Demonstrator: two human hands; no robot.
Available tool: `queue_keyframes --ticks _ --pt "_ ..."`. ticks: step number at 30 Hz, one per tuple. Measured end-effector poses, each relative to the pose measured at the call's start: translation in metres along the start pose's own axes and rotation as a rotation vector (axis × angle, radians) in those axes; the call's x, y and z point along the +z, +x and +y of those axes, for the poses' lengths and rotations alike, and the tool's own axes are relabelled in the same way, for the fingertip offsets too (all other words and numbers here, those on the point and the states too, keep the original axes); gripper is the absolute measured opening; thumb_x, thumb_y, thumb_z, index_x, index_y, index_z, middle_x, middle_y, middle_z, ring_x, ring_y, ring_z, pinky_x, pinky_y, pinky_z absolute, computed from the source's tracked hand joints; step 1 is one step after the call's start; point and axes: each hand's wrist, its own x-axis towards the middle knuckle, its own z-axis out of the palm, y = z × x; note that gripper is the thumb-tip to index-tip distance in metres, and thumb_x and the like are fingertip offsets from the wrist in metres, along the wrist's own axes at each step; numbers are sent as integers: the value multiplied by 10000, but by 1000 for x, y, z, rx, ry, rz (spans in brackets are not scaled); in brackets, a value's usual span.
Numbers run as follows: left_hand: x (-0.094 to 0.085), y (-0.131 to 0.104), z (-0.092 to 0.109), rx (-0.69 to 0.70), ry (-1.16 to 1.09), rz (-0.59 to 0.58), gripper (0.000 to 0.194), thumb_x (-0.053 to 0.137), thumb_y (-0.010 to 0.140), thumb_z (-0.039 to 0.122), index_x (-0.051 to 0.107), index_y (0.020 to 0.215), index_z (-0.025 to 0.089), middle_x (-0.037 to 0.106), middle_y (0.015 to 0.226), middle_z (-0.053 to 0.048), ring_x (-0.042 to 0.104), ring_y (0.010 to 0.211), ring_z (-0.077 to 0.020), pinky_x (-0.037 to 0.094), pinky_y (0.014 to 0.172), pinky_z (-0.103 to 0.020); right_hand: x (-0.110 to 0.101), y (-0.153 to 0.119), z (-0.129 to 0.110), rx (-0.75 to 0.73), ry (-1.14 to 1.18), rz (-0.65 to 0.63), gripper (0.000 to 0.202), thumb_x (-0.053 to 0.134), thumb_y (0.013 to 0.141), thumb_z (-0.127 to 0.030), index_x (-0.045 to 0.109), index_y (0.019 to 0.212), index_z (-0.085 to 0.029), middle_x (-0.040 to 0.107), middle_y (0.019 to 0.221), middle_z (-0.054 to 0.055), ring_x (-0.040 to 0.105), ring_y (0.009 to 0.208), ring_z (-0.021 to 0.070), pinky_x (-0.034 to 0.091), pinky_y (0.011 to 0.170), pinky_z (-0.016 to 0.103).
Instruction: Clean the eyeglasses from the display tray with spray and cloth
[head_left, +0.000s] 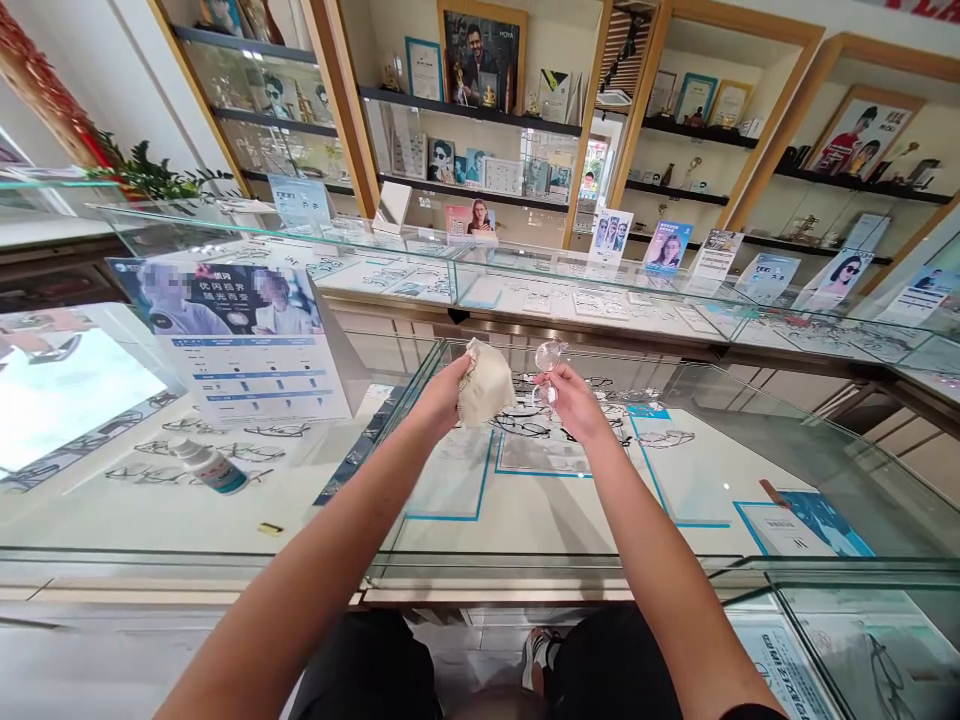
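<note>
A cream cleaning cloth hangs from my left hand, whose fingers are closed on its left edge. To its right, my right hand pinches a pair of clear-framed eyeglasses, held on end with one lens above the other. The cloth and the eyeglasses are apart, both above the glass display counter. Below them, inside the case, lie several eyeglasses, among them a dark-framed pair. A white spray bottle with a blue label stands on the counter at the left, away from both hands.
A tent-shaped printed sign stands on the left counter, with a small gold-coloured item near the front edge. A second glass showcase runs across behind. Wooden shelves with pictures line the wall. A plant is at far left.
</note>
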Motion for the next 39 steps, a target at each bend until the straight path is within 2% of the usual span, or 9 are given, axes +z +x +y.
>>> queue_keyframes --ticks 3,5,8,12,17,24,30,34,39 --pt "16 13 -14 -65 -150 -28 323 657 1027 383 743 1224 142 839 1124 -120 791 1123 -246 596 1064 -358 2 -2 -4 6 -14 1 401 966 741 -481 659 814 -233 787 952 30 608 771 140 463 713 287" --pt "20 16 -24 -49 -219 -51 334 645 1043 371 729 1257 128 835 1173 -125 775 1185 -242 575 1111 -360 3 -3 -5 10 -28 5 412 966 739 -496 657 813 -233 783 948 28 613 787 142 470 736 291" --pt "18 15 -38 -24 -257 -81 345 664 1043 374 731 1268 121 828 1208 -127 760 1224 -237 562 1129 -360 6 -6 -4 21 -64 7 411 952 759 -507 647 813 -236 780 959 28 609 792 148 469 750 303" --pt "12 7 -49 -49 -232 -155 365 750 985 437 764 1197 140 832 1136 -111 768 1181 -254 582 1083 -371 13 -10 -2 42 -109 -29 373 919 814 -497 649 830 -240 781 975 33 593 803 161 460 776 326" --pt "9 0 -47 -49 -146 -235 440 824 908 514 780 1138 142 826 1038 -98 768 1123 -273 594 1010 -372 19 -12 3 82 -197 -65 368 889 850 -524 658 826 -239 781 934 34 567 789 169 434 791 339" --pt "12 -9 -39 -50 -48 -331 519 881 823 597 785 1059 145 804 924 -82 764 1006 -274 595 871 -345 16 -11 12 89 -274 -100 340 853 898 -523 663 845 -245 783 942 28 571 814 179 424 793 335" --pt "11 -12 -38 -29 -5 -370 487 838 881 599 773 1110 174 768 849 -41 741 866 -211 565 752 -284 15 -11 14 110 -261 -127 364 868 881 -544 668 854 -240 804 960 41 599 827 183 431 811 335" --pt "11 -12 -38 -38 7 -407 521 823 889 628 767 1137 173 739 780 -45 736 825 -224 564 740 -298 17 -11 14 119 -254 -141 348 858 896 -528 672 852 -237 804 964 46 610 841 186 448 837 336" --pt "14 -16 -32 -59 22 -437 565 912 834 523 753 1257 184 729 768 -25 695 723 -181 561 741 -299 18 -12 15 141 -242 -150 369 871 875 -551 679 847 -237 770 892 36 608 825 191 469 839 341"
